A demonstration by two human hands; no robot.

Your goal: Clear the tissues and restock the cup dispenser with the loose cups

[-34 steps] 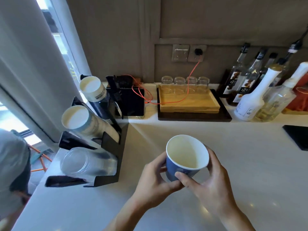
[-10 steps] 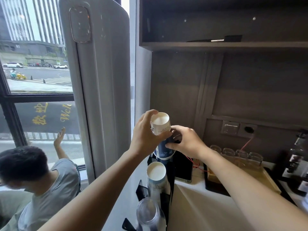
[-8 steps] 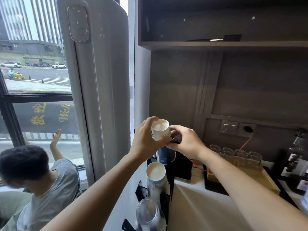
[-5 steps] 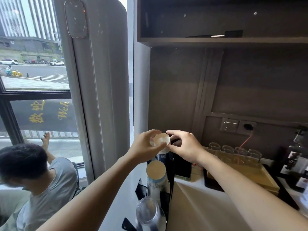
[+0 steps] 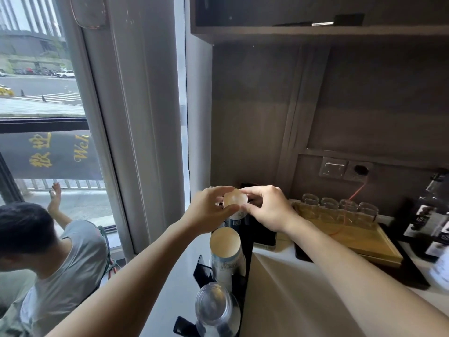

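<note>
Pale countertop (image 5: 279, 288), corner by window: paper cup (image 5: 235, 199) is pinched at its rim by left hand (image 5: 209, 211) and right hand (image 5: 266, 210), nearly seated atop cup dispenser (image 5: 245, 251); no tissues are seen.

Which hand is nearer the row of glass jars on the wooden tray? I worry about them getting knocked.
The right hand: it pinches the top paper cup just left of the jars. The left hand grips the cup's far side, farther away.
</note>
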